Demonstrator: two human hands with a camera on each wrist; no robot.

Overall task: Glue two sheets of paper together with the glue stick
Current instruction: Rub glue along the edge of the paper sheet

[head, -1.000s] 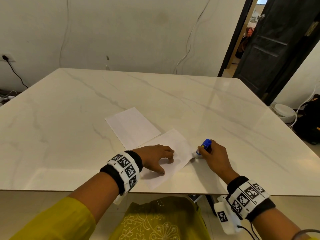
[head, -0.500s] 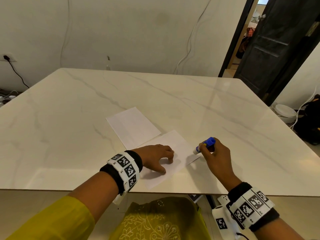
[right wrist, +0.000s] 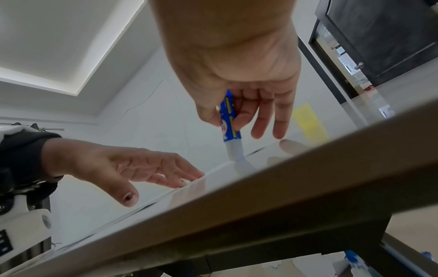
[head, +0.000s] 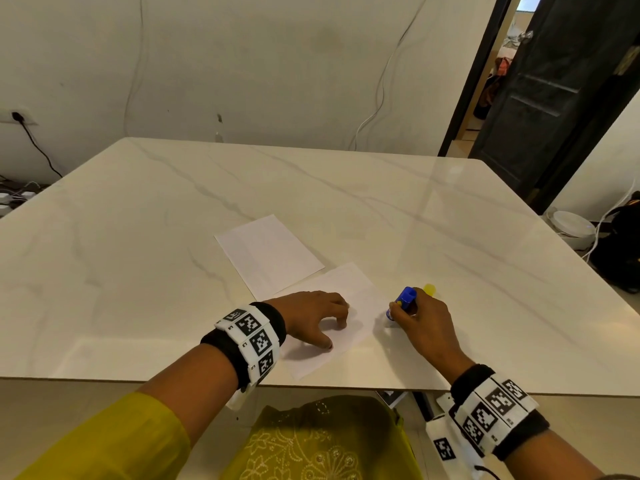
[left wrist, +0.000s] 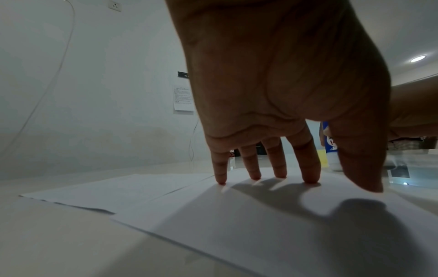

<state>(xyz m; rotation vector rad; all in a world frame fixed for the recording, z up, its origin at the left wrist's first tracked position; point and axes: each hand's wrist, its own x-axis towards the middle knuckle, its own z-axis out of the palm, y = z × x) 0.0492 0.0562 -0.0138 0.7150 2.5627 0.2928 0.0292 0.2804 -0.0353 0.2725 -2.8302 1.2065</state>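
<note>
Two white sheets lie on the marble table. The far sheet [head: 268,254] lies flat; the near sheet [head: 360,292] overlaps its corner. My left hand [head: 318,318] presses the near sheet [left wrist: 260,215] with spread fingertips [left wrist: 310,180]. My right hand [head: 420,318] grips a blue glue stick [head: 404,299], held upright with its white tip down at the sheet's right edge. In the right wrist view the glue stick [right wrist: 231,120] sits between thumb and fingers, its tip touching the surface. A yellow cap [head: 429,289] lies just behind the right hand.
The table [head: 138,271] reaches from its front edge by my body back to a white wall. A dark door [head: 554,91] stands open at the back right. A white round device [head: 571,226] and cables sit on the floor to the right.
My right hand has moved the glue stick a little right and nearer along the sheet's right edge, tipping it more upright. The left hand has stayed pressed on the near sheet.
</note>
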